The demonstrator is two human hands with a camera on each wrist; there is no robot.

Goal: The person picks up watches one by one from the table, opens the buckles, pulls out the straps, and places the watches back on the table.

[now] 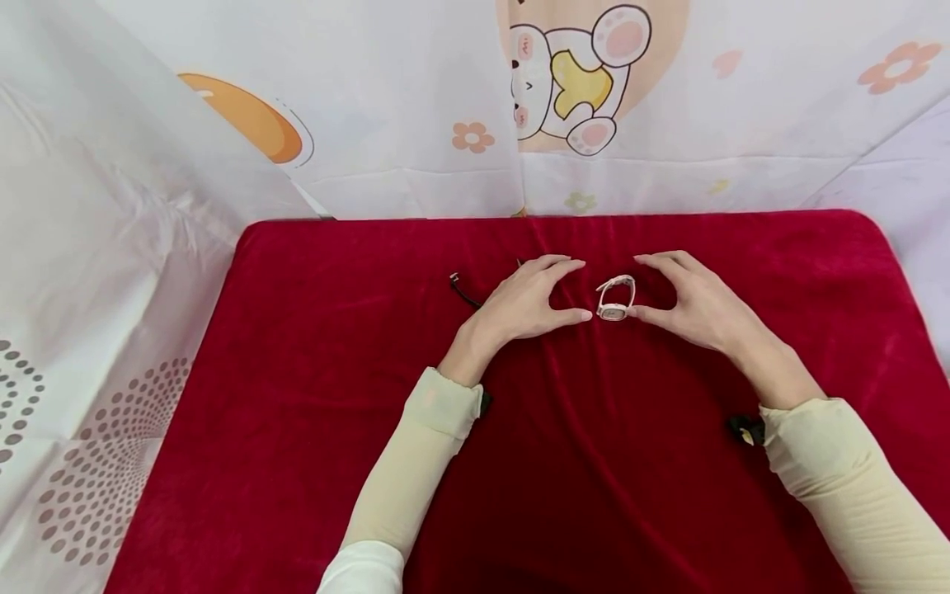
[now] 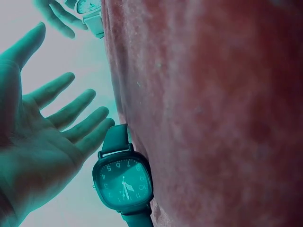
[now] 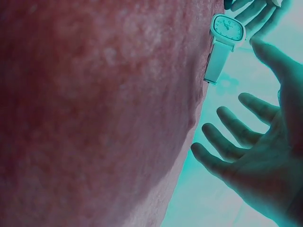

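Between the two hands a pale pinkish wristwatch stands on the red cloth, its strap forming a loop and its face turned to the near side. My left hand is left of it, fingers parted from the thumb, nothing held. On the other side, my right hand curves loosely, its thumb tip right at the watch's edge; the right wrist view shows its palm bare beside the pale watch. A dark watch with a squarish face lies by my left fingers; in the head view that hand mostly hides it, leaving a black strap.
Red velvet cloth with soft folds covers the table. A white curtain printed with cartoon figures hangs behind its far edge and at the left. A small dark device sits at the right cuff.
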